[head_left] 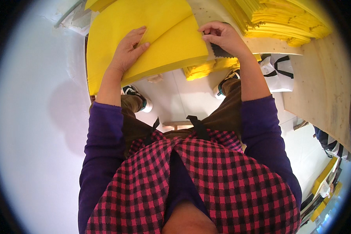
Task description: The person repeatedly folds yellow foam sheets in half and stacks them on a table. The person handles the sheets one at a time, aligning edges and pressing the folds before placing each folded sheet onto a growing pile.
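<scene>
A broad stack of yellow fabric-like sheets lies before me, with a diagonal fold or overlapping edge across its top. My left hand rests on this stack, its fingers stretched out and the thumb apart. At the stack's right edge, my right hand has thumb and forefinger drawn together in a pinch. A small dark bit shows between those fingers, too little to name. Beneath the right palm lies a dark piece with a zigzag edge, partly covered by the hand.
More yellow sheets are piled at the far right on a pale wooden board. Lower down, between my feet, sits another yellow bundle. A white bag with black straps stands right of my leg. A white wall borders the left.
</scene>
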Action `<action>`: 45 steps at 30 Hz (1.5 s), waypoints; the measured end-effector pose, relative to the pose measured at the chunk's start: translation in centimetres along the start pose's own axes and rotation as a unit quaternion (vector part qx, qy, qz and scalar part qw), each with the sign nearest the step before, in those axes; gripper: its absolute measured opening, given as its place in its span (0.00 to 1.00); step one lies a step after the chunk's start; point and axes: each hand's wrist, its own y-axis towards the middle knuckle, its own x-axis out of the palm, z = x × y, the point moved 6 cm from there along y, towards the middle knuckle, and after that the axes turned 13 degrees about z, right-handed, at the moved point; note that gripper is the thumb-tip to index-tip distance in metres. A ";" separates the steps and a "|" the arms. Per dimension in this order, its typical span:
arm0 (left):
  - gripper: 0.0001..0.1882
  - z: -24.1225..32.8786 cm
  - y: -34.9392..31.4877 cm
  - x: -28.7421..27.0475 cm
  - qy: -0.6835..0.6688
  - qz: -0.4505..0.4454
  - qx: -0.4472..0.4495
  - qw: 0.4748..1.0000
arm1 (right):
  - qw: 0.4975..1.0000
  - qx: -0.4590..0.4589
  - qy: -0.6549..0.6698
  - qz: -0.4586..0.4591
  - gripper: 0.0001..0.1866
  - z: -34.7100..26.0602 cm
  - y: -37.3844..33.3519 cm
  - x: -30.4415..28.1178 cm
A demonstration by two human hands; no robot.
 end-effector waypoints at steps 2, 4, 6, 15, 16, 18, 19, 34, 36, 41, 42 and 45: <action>0.21 -0.2 0.0 0.0 0.002 0.002 -0.002 1.000 | 1.000 0.015 -0.014 -0.017 0.08 0.1 0.3 0.9; 0.21 -0.2 0.0 -0.1 0.003 0.002 0.003 1.000 | 0.999 0.019 -0.023 -0.029 0.08 0.1 0.5 1.4; 0.21 0.0 -0.1 -0.1 0.004 -0.001 0.015 1.000 | 0.998 0.028 -0.040 -0.031 0.07 0.1 0.7 1.5; 0.20 1.1 -0.1 -0.3 0.010 0.008 0.032 0.999 | 0.998 0.031 -0.057 -0.006 0.08 -1.0 0.9 1.5; 0.19 1.2 0.0 -0.3 0.012 0.007 0.036 0.999 | 0.998 0.031 -0.060 -0.003 0.08 -1.0 1.0 1.5; 0.19 1.4 0.0 -0.2 0.016 0.004 0.044 0.999 | 0.998 0.030 -0.058 0.001 0.08 -1.0 1.0 1.5; 0.19 1.4 0.0 -0.2 0.016 0.004 0.045 0.999 | 0.997 0.031 -0.064 0.002 0.08 -0.9 1.1 1.5; 0.20 1.4 0.0 -0.2 0.019 -0.004 0.043 0.999 | 0.998 0.027 -0.050 -0.002 0.12 -0.3 1.5 1.2; 0.21 1.5 0.0 -0.2 0.021 -0.023 0.041 0.999 | 0.997 0.032 -0.063 0.017 0.13 -0.3 1.8 1.3; 0.24 2.1 0.1 -0.2 0.051 -0.035 0.054 0.997 | 0.997 -0.009 -0.005 0.079 0.11 -1.3 2.4 1.7; 0.24 2.2 0.0 -0.2 0.053 -0.036 0.057 0.996 | 0.996 -0.022 0.023 0.087 0.10 -1.7 2.6 1.9; 0.25 2.3 0.0 -0.2 0.032 -0.038 0.052 0.997 | 0.993 -0.051 0.028 0.101 0.10 -2.7 3.3 2.4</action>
